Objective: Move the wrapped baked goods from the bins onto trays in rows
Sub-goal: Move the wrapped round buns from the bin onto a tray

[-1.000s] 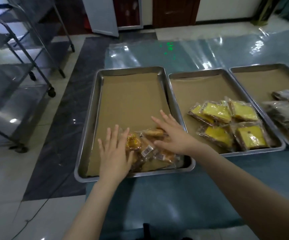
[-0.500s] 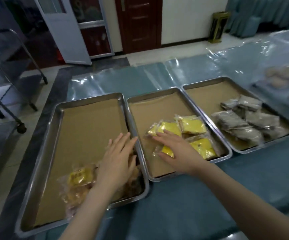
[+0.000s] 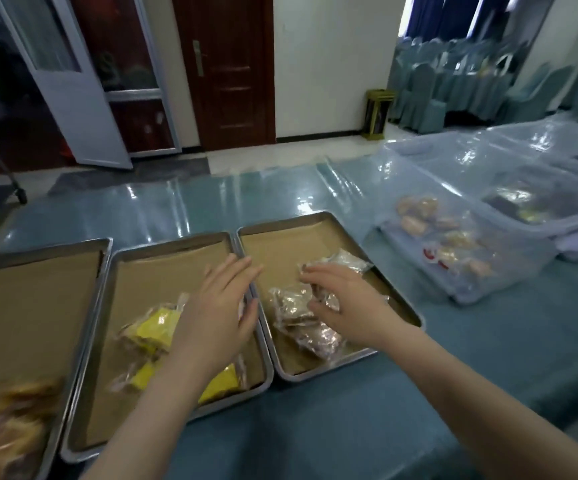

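While our left hand hovers released over the middle paper-lined steel tray, our right hand grasps a brown clear-wrapped pastry packet.

Two bare forearms show, the left forearm and the right forearm, uncovered from the wrist down to the picture's lower edge. The left grip and the right grip are bare as well, with slim fingers and narrow wrists. The nails look short and plain, though blur softens the fingertips.
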